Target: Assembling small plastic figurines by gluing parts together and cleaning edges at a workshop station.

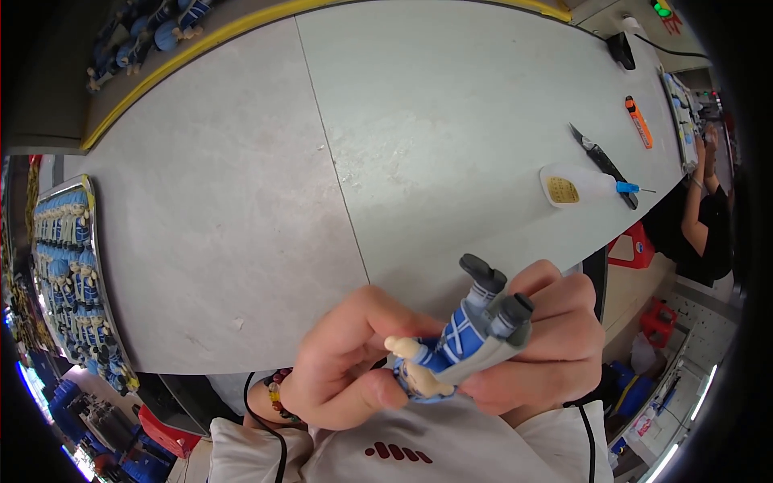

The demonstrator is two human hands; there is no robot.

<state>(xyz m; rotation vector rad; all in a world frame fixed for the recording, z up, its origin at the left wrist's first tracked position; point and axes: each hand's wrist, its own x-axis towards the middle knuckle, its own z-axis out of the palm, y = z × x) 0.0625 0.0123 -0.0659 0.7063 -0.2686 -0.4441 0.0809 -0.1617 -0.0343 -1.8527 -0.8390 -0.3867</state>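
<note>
Between my two hands, just past the near edge of the table, is a small figurine in a blue and grey outfit with dark shoes. It is tilted, with its feet pointing up and away and its head low, close to my body. My left hand pinches it near the head and arm, thumb and forefinger closed on it. My right hand has its fingers curled round the grey back and the legs. Part of the figurine's head is covered by my fingers.
A white bottle with a blue needle tip lies at the right beside a craft knife and an orange cutter. At left stands a tray of similar figurines. More figurines sit behind the yellow edge. Another person works at far right.
</note>
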